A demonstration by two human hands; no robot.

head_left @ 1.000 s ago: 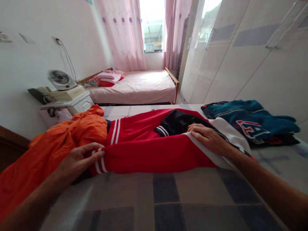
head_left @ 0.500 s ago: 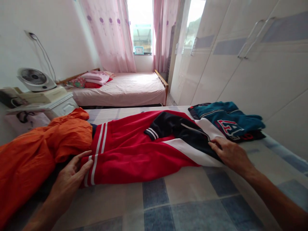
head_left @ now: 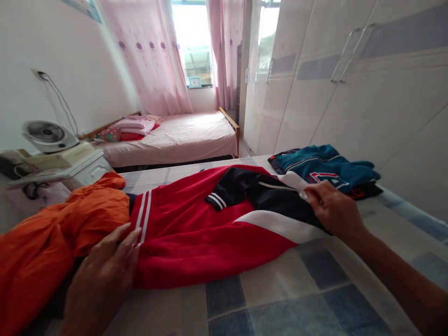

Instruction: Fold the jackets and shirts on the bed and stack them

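Note:
A red, white and black track jacket (head_left: 196,249) lies folded on the checked bedspread (head_left: 280,315), its black sleeve (head_left: 229,189) with white cuff stripes laid across the red body. At the striped hem, my left hand (head_left: 105,268) rests with fingers stretched out, touching the cloth and covering part of the stripes. My right hand (head_left: 332,205) pinches the jacket's upper end, where black meets white near a pale trim line. Fingertips there are partly hidden by the hand itself.
Orange clothing (head_left: 80,224) is heaped at the left. Beyond my right hand sits a stack with a teal garment (head_left: 325,163) on top. A fan (head_left: 49,135) stands on a white box at the left, a second bed (head_left: 175,140) behind, and white wardrobes (head_left: 350,112) line the right.
My left hand has shifted down and further over the hem, whose near part has moved closer to me. My right hand has risen slightly with the jacket's upper edge. The view has tilted up.

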